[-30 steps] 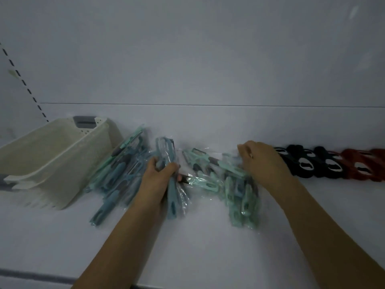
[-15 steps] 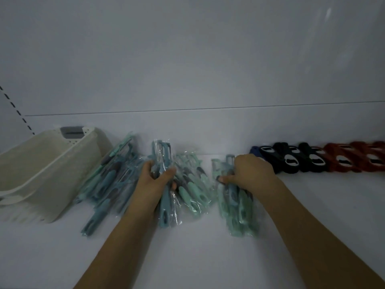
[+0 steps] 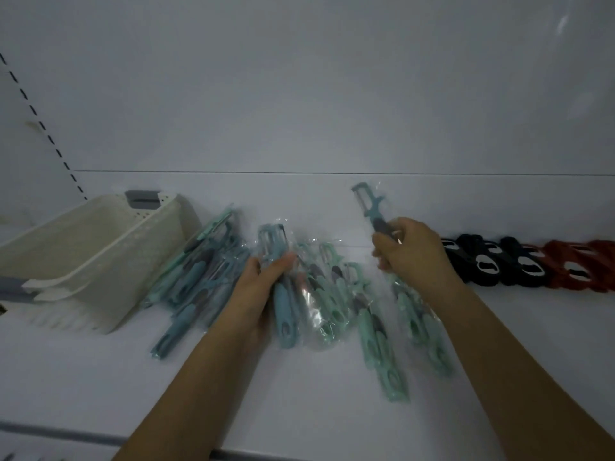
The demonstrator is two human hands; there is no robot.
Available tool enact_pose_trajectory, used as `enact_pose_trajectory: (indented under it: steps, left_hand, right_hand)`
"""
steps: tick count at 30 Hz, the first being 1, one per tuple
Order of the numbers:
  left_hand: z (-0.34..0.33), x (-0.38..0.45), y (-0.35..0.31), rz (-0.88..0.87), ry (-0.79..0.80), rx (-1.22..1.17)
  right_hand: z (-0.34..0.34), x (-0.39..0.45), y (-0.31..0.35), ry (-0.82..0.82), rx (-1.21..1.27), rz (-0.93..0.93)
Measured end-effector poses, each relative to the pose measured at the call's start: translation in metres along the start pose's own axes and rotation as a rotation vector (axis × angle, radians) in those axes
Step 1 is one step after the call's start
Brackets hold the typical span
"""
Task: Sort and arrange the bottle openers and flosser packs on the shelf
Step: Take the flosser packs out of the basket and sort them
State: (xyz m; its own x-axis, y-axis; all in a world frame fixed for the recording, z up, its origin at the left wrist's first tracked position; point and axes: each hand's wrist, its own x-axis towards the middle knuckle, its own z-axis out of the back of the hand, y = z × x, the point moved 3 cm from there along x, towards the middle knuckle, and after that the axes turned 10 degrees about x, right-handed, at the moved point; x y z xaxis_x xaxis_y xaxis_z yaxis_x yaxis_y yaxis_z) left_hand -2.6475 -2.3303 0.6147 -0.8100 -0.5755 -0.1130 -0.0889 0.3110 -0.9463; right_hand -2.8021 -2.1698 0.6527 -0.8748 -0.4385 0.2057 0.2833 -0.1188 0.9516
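Flosser packs [image 3: 336, 294] – loose heap, shelf [image 3: 332, 404] centre | L hand [image 3: 263, 287] grips blue bundle [image 3: 283, 294] | R hand [image 3: 412, 254] pinches one pack [image 3: 372, 207] raised | openers [image 3: 519, 264] rowed far right | tip: match colour, heads far – lay flat beside bundle.

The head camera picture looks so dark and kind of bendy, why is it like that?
Head view: the light is dim, so the white shelf looks grey-blue; the wide lens curves the edges; the right hand and its flosser pack are slightly blurred; the clear wrap in the left hand shows small glints; the bottle openers look soft.
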Motion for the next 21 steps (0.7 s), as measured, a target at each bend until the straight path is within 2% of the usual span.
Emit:
enact_pose_trajectory:
  steps: [2, 5, 7, 9, 10, 13, 15, 17, 19, 21]
  left_hand:
    - [-0.005, -0.002, -0.002, 0.045, 0.099, -0.128]
    - [-0.011, -0.008, -0.003, 0.035, 0.256, -0.177]
    - [-0.001, -0.008, -0.003, 0.034, 0.172, -0.117]
    - [0.022, -0.009, -0.008, 0.036, -0.026, -0.026]
    - [0.033, -0.013, -0.013, 0.038, -0.096, -0.011]
    - [0.066, -0.020, -0.026, 0.007, -0.318, 0.081]
    - [0.082, -0.024, -0.035, -0.002, -0.389, 0.177]
    - [0.094, -0.027, -0.043, 0.004, -0.383, 0.373]
    - [0.099, -0.028, -0.052, 0.004, -0.389, 0.700]
    - [0.096, -0.029, -0.059, -0.060, -0.378, 1.005]
  right_hand:
    - [-0.021, 0.000, 0.012, 0.136, 0.079, -0.019]
    - [-0.062, -0.016, 0.024, 0.470, 0.083, -0.096]
    - [-0.075, -0.026, 0.033, 0.561, 0.055, 0.036]
    - [-0.073, -0.025, 0.040, 0.473, -0.097, 0.247]
    - [-0.071, -0.023, 0.039, 0.441, -0.189, 0.293]
    - [-0.086, -0.019, 0.005, 0.566, -0.566, 0.214]
    - [-0.094, -0.020, -0.017, 0.656, -0.768, 0.160]
    - [-0.091, -0.015, -0.022, 0.663, -0.698, 0.124]
    - [-0.085, -0.007, -0.022, 0.599, -0.574, 0.100]
    - [-0.083, -0.003, -0.024, 0.532, -0.609, 0.098]
